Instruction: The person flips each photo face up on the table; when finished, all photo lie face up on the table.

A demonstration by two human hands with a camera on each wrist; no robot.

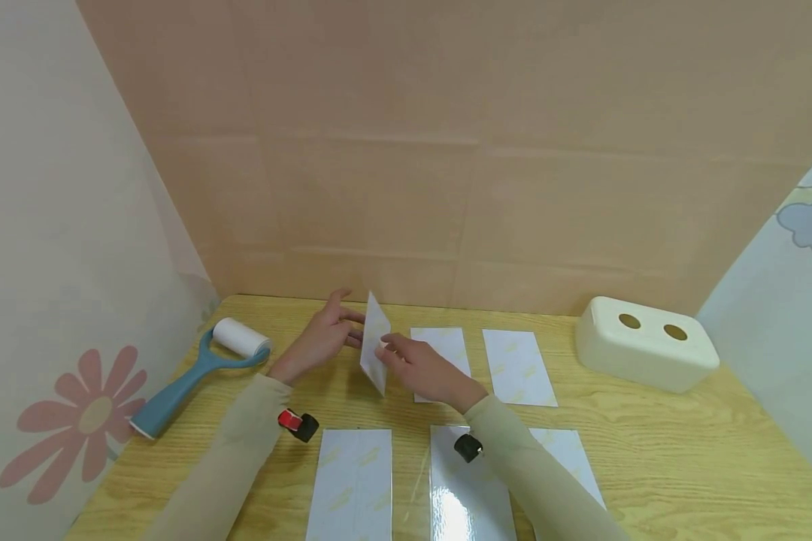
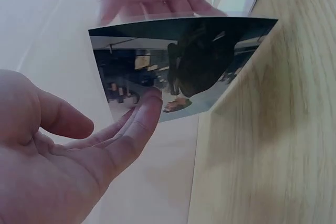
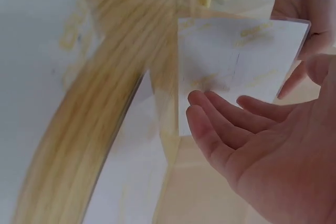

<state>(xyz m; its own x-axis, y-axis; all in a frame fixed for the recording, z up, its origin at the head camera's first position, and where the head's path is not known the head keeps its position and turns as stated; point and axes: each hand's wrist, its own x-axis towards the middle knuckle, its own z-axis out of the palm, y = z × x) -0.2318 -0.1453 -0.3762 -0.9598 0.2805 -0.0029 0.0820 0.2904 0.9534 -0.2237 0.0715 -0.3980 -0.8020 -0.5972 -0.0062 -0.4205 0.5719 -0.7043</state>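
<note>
We see a thin glossy card (image 1: 374, 334) standing on edge, slightly tilted, near the centre of the head view, between the two hands. The left hand (image 1: 319, 338) has its fingers apart and gently bent, their tips at the card's mirror-like face, its thumb clear. The right hand (image 1: 429, 368) has loosely bent fingers against the white back, which carries faint yellow print; neither hand is clamped round it. We cannot tell whether the card's lower edge touches the wooden table (image 1: 683, 451).

At the right of the frame we find the one container, a cream box (image 1: 636, 361) with two round holes in its upper face; we cannot make out what, if anything, is in it. Just right of centre lie two white-backed cards (image 1: 519, 368), side by side and apart. Along the bottom of the frame we count three larger sheets (image 1: 348, 481), the middle one shiny with glare, the rightmost partly hidden by the right sleeve (image 1: 528, 473). At the left lies a blue-handled lint roller (image 1: 176, 398) with a white roll (image 1: 240, 337) on its fork.
</note>
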